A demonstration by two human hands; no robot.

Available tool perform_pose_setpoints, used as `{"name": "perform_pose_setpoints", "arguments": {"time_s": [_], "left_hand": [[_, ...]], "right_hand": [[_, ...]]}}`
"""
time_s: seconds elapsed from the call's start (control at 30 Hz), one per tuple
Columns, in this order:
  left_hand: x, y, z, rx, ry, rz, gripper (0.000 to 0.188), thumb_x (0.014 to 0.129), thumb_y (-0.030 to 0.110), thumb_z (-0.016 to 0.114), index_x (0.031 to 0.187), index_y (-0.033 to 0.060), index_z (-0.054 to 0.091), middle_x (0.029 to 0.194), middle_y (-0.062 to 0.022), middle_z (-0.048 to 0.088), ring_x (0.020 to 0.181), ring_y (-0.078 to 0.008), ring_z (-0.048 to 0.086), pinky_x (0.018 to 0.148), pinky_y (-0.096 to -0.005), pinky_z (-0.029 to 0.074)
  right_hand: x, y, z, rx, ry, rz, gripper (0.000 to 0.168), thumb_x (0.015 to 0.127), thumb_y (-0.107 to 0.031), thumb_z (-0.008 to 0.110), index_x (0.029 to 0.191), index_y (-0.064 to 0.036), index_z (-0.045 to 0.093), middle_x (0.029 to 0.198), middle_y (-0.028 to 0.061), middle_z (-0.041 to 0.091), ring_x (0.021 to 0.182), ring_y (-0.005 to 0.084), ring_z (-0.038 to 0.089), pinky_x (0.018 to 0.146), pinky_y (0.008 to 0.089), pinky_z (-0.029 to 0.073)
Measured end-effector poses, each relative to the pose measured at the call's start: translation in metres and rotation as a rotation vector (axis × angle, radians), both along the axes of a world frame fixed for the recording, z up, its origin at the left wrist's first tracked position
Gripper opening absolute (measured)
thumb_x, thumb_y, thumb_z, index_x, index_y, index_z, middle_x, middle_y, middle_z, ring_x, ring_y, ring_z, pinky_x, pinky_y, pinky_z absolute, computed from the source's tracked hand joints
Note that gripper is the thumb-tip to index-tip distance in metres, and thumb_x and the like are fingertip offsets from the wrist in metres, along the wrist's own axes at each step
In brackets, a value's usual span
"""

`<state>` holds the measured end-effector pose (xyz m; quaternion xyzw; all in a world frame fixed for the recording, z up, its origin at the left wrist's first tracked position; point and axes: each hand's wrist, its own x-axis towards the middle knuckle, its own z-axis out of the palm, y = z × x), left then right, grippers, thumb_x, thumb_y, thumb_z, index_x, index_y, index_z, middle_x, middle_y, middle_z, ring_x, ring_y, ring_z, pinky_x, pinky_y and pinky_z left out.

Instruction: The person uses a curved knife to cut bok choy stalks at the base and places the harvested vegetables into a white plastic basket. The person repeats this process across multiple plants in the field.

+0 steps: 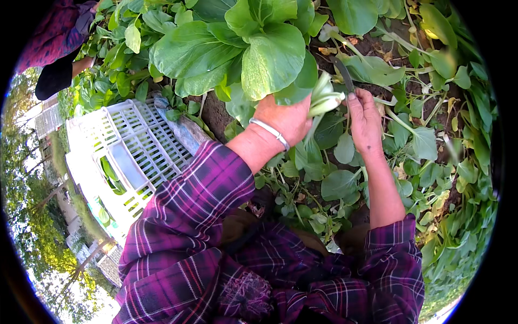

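My left hand [286, 117], with a silver bangle on its wrist, grips a head of leafy greens by the pale stalks [325, 97]. The stalk ends point right, toward my other hand. Broad green leaves [275, 56] spread above this hand and hide part of its fingers. In my right hand [365, 117] is a knife with a dark curved blade [343, 73], its handle mostly covered by the fingers. The blade points up and left, close beside the cut-looking stalk ends; whether it touches them is hard to tell.
A white slatted plastic crate [131, 162] with greens inside stands at my left. Another person's patterned sleeve [54, 34] shows at the upper left. Leafy plants and loose leaves [342, 184] cover the soil around me. A dirty, pale wrapped object [182, 125] lies against the crate.
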<state>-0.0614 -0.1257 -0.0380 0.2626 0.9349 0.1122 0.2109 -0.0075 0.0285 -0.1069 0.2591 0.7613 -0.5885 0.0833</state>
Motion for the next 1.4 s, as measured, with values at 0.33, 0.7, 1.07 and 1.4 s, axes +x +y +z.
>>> {"name": "perform_pose_setpoints", "arguments": {"time_s": [0.33,0.7,1.07,1.4], "left_hand": [[-0.067,-0.058,-0.011,-0.531,-0.001,0.289,0.08,0.066,0.02,0.062,0.126,0.0087,0.011,0.091,-0.0186,0.057,0.086,-0.0304,0.056,0.079,-0.0412,0.042],[-0.04,-0.076,-0.046,-0.062,0.14,0.422,0.08,0.056,0.006,0.068,0.119,0.0092,0.018,0.086,-0.0234,0.054,0.081,-0.0371,0.055,0.072,-0.0394,0.045],[-0.021,-0.074,-0.058,0.052,0.026,0.569,0.079,0.057,0.006,0.067,0.118,0.0089,0.017,0.069,-0.013,0.054,0.067,-0.0335,0.055,0.062,-0.0386,0.044],[-0.008,-0.073,-0.068,0.128,0.101,0.559,0.077,0.057,0.005,0.068,0.116,0.0101,0.018,0.069,-0.0133,0.056,0.066,-0.0324,0.056,0.061,-0.0381,0.043]], "right_hand": [[-0.062,-0.055,-0.013,0.256,0.246,0.247,0.02,0.078,-0.014,0.051,0.093,-0.001,0.052,0.082,0.0162,0.057,0.074,0.0317,0.055,0.067,0.0355,0.044],[-0.078,-0.053,-0.032,0.307,0.242,0.251,0.021,0.078,-0.015,0.054,0.091,0.001,0.055,0.079,0.0163,0.058,0.07,0.0277,0.056,0.066,0.0322,0.045],[-0.085,-0.05,-0.053,-0.089,0.013,0.303,0.023,0.081,-0.014,0.052,0.099,0.001,0.054,0.074,0.0032,0.056,0.065,0.0088,0.05,0.064,0.0215,0.042],[-0.087,-0.052,-0.043,0.2,0.066,0.417,0.024,0.082,-0.019,0.051,0.093,0.002,0.055,0.072,0.0045,0.056,0.064,0.0097,0.05,0.063,0.0223,0.042]]}}
